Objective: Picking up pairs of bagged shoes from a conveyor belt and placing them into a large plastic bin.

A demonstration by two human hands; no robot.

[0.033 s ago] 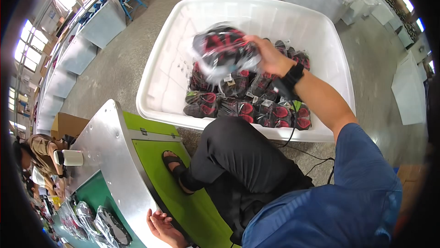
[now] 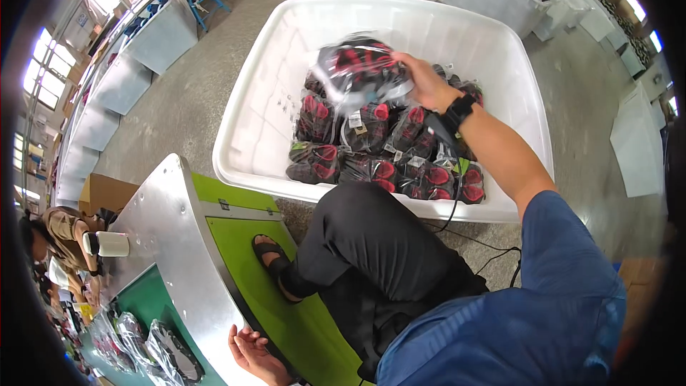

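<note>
Two rows of bagged shoes show plainly at the near side of the white bin, with parts of more bags showing behind them; these already lie packed side by side. One more bag, of black-and-red shoes and blurred, is held over the rows inside the bin's outline, not yet laid among them as far as I can judge; whether it touches those below, I cannot tell. The right hand has its fingers clamped on this bag's right end. How far the rows run toward the far wall is hidden by that bag and the hand, though bare white wall shows beyond and to the left, so the bin looks only partly filled. Outside it, about three further bags lie on the green mat of the metal tabletop; these are not in the bin. The left hand is at the tabletop's edge, its fingers loosely curled and slightly apart, with nothing seen in them; whether it rests on the metal is unclear.
</note>
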